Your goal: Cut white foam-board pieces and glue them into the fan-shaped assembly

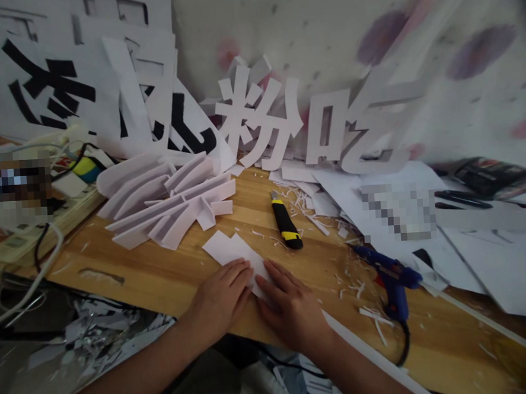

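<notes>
Both hands rest at the table's front edge on a small white piece (230, 246) of card or foam board. My left hand (224, 294) lies on its left part, fingers pressed together. My right hand (289, 302) is on its right part, fingers curved over it and the thumb near the left fingertips. What lies under the palms is hidden. Behind the piece, to the left, stands a white built-up character (178, 202) with raised walls. A yellow-and-black cutter (286, 224) lies to the right, beyond my right hand.
A blue glue gun (390, 272) with a cable lies at the right, near white scraps and sheets (485, 260). White cut-out characters (262, 117) lean at the back. A power strip (46, 228) with cables is at the left. A long white strip (370, 354) runs beside my right forearm.
</notes>
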`<action>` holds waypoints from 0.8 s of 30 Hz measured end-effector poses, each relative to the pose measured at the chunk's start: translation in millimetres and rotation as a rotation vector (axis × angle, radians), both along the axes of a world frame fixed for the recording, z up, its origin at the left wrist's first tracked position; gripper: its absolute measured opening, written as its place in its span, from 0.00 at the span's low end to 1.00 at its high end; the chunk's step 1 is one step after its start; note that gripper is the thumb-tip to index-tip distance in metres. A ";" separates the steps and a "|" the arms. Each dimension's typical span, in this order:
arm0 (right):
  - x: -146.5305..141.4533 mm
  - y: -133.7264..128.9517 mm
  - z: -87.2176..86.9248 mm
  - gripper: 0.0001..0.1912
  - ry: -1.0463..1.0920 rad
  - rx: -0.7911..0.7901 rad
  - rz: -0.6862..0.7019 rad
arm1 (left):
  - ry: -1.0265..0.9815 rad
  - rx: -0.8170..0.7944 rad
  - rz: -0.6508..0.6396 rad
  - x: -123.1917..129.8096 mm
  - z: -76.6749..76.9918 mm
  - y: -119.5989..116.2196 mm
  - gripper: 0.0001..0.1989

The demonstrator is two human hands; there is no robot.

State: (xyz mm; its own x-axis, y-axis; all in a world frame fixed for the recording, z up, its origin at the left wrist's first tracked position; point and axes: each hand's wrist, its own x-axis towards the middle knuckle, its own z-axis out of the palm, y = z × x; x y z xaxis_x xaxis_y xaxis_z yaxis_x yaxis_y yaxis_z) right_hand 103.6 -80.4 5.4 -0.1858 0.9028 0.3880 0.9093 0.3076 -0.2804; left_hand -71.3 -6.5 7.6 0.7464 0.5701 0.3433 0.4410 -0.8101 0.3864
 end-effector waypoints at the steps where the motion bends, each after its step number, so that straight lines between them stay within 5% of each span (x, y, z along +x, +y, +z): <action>1: 0.0 0.3 0.7 0.16 0.000 -0.007 0.001 | -0.005 -0.039 -0.019 -2.2 1.2 6.3 0.14; 6: -0.3 0.4 2.3 0.15 0.005 -0.015 0.004 | 0.091 -0.152 -0.305 -18.8 11.8 63.8 0.18; 11: -0.1 0.0 1.0 0.15 0.019 -0.020 -0.001 | 0.202 -0.096 -0.348 -25.2 21.7 109.1 0.31; 24: 0.9 -1.2 0.4 0.15 -0.004 -0.027 0.009 | 0.171 -0.070 -0.389 -27.4 15.5 112.3 0.31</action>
State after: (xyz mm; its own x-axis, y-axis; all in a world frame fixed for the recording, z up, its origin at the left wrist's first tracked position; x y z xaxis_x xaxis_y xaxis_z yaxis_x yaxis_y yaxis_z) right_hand 104.5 -81.6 5.8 -0.1950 0.9111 0.3632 0.9076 0.3080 -0.2854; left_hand -98.7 105.8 23.1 0.9532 0.2526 0.1661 0.1707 -0.9031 0.3941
